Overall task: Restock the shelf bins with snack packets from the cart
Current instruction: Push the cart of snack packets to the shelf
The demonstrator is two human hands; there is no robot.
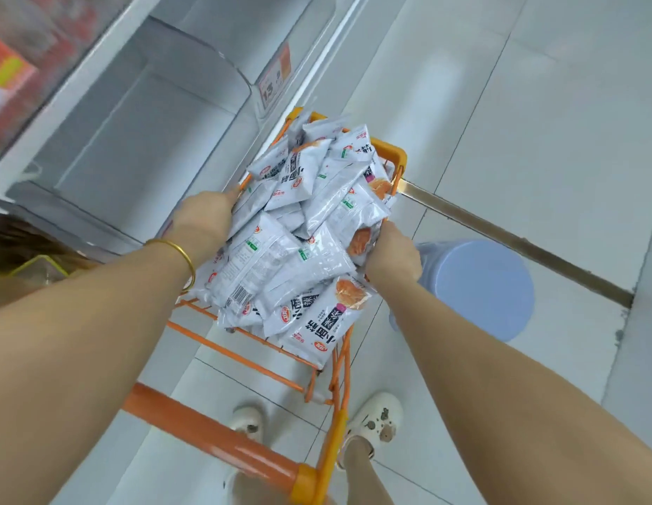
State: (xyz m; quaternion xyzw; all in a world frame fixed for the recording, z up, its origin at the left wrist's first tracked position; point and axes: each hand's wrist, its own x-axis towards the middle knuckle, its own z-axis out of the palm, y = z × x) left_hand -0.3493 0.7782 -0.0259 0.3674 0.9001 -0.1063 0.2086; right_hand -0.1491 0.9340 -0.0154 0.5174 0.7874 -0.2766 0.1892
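Both hands close their grip on a heap of white snack packets [299, 231] over the orange wire cart [258, 362]. The left hand [204, 216], a gold bangle [178, 256] on its wrist, presses the heap's left flank with its fingers tucked out of sight beneath the packets. The right hand [393, 253] is curled round packet edges on the opposite side. Whether the heap is lifted clear or resting in the cart cannot be told. A clear plastic shelf bin [153, 103] stands just left of the cart, with a blurred price tag [277, 78] at its front. The cart's handle [207, 435] crosses the foreground above a pair of pale shoes [375, 420]. A blue stool [481, 286] sits on the tiled floor [535, 122] to the right.
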